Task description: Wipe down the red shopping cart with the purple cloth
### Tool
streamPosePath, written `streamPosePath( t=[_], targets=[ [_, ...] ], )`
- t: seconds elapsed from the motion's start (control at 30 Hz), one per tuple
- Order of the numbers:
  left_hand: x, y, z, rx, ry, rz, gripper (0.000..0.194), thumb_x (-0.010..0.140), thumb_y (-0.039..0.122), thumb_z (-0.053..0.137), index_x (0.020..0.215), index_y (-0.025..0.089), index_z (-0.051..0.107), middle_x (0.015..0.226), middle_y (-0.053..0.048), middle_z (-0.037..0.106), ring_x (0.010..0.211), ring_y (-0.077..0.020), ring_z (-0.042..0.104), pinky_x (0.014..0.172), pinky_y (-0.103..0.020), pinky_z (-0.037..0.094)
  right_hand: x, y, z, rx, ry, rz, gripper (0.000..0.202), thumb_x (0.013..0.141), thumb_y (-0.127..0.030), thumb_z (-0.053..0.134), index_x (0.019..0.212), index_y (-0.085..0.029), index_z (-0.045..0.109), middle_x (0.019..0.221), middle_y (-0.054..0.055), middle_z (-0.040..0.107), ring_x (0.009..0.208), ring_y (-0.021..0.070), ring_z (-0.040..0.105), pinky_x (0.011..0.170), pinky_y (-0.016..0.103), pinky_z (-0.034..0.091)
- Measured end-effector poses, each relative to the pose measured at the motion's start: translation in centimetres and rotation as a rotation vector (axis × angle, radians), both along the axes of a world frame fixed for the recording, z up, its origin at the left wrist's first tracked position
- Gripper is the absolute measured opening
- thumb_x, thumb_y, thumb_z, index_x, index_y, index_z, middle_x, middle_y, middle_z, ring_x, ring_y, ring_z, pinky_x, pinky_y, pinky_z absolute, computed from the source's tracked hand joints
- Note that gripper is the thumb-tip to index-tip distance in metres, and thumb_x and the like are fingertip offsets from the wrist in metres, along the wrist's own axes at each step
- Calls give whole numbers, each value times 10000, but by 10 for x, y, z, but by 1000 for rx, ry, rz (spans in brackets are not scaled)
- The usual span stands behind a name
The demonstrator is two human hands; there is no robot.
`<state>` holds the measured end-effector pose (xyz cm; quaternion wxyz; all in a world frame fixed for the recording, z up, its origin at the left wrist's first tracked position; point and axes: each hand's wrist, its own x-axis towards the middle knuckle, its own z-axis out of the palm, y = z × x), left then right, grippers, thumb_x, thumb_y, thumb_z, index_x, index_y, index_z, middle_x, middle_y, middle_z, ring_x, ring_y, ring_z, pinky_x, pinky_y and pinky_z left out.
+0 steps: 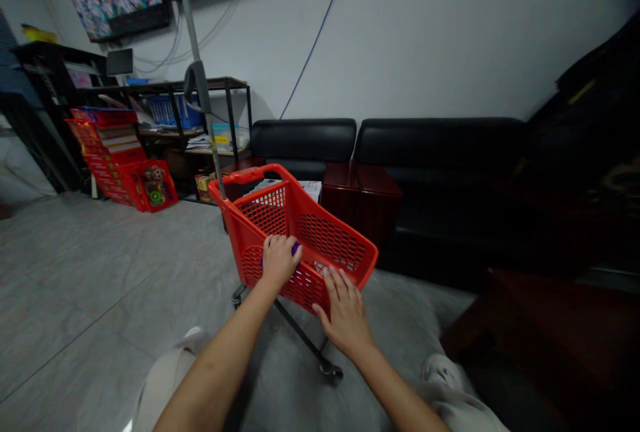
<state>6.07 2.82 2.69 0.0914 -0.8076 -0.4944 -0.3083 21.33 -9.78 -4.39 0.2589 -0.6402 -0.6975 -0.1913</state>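
Note:
A red plastic shopping cart (240, 225) with perforated sides stands in front of me, on a metal frame with casters. My left hand (281, 260) is closed over the near side's top rim. Something purple and cloth-like (296, 248) pokes out from under its fingers; most of it is hidden by the hand. To the right, my right hand (346, 312) lies against the same rim near the cart's front corner. Its fingers reach over the edge and its thumb stands apart on the outside. No object shows in that hand.
A grey pole (188, 12) rises at the cart's handle end. Black sofas (305, 139) with dark red wooden arms line the wall. Red boxes (107, 165) are stacked beside a black shelf (231, 112) at left. A dark red low table (545, 325) is at right.

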Motion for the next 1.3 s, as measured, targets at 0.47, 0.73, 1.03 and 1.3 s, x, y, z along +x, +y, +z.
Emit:
streamPosePath(
  t=[0.47,0.73,1.03,1.3],
  targets=[
    [22,-11,-17,-46,-34,-142,217,928,421,518,1015,261,636,977,-42,642,1002,-223,517,997,-414,328,25,2,1,-13,37,-17,460,996,-344,364,1437,-247,453,1290,87,615,1201,203,517,1059,406,288],
    [-5,24,-10,-110,31,-236,242,930,425,500,1014,258,655,949,-29,653,954,-203,521,934,-375,352,-15,5,20,-124,64,-30,479,998,-336,356,1462,-231,422,1135,96,667,1074,216,546,976,386,311],
    [-21,16,-11,-178,-3,-273,188,909,374,533,994,268,663,960,-21,661,1001,-199,534,975,-381,348,-7,39,6,-99,119,0,426,1018,-340,281,1307,-282,589,1390,29,555,1344,235,374,1134,493,241],
    [-21,1,-11,-154,102,-380,215,905,407,549,1048,282,650,975,-29,656,1008,-206,535,992,-382,349,-9,36,12,-133,83,74,385,1000,-343,334,1218,-228,629,1204,85,630,1146,217,514,1128,465,297]
  ],
)
